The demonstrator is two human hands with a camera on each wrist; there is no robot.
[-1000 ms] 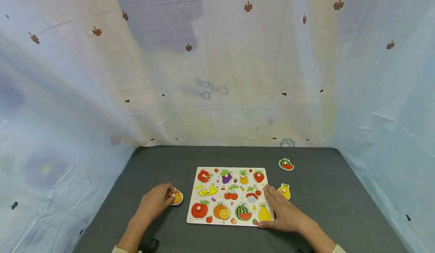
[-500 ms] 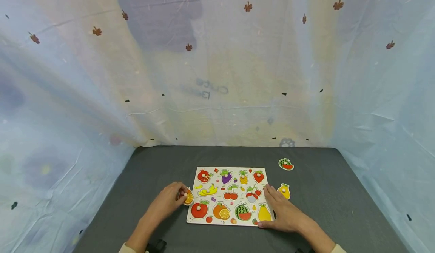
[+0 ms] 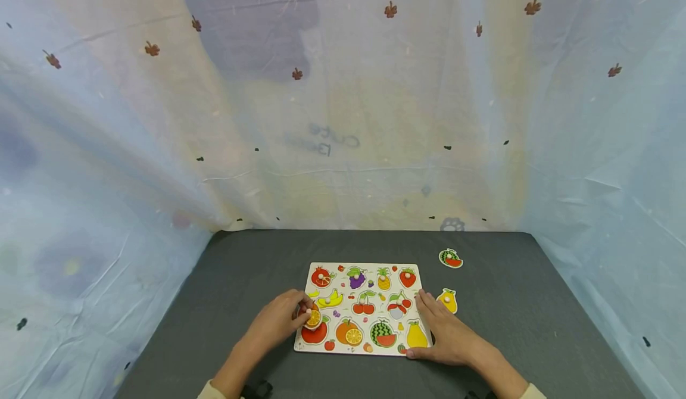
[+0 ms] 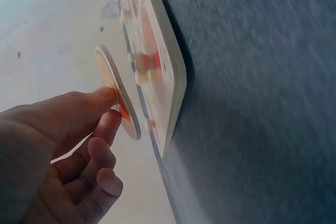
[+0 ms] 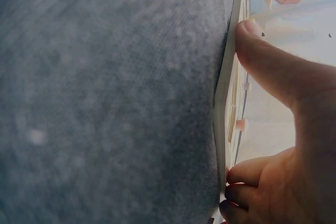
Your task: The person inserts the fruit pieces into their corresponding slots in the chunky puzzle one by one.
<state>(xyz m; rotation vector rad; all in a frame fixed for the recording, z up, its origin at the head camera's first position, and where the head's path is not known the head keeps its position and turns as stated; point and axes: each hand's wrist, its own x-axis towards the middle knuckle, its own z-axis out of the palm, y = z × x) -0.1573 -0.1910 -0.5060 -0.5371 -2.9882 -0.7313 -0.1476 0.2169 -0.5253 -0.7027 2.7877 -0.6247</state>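
Note:
My left hand [image 3: 277,321] pinches an orange puzzle piece [image 3: 313,318] by its knob, thumb against fingertips. In the left wrist view the piece [image 4: 118,94] is tilted and held up off the fruit puzzle board [image 4: 176,85]. From the head it overlaps the apple [image 3: 315,332] at the board's left side. My right hand [image 3: 447,333] rests along the right edge of the puzzle board [image 3: 337,349], thumb at the near corner and fingers stretched up the side. Printed on the board's front row are an orange [image 3: 349,332], a watermelon [image 3: 383,334] and a pear [image 3: 416,334].
Right of the board lie a loose pear piece [image 3: 448,300] and, farther back, a watermelon piece [image 3: 451,258]. Dark grey cloth covers the table [image 3: 257,256]. A pale patterned curtain [image 3: 343,119] hangs behind and at both sides.
My left hand has carried the orange piece rightward, from the table beside the board to over the board's left part. The right hand has stayed in place on the board's edge.

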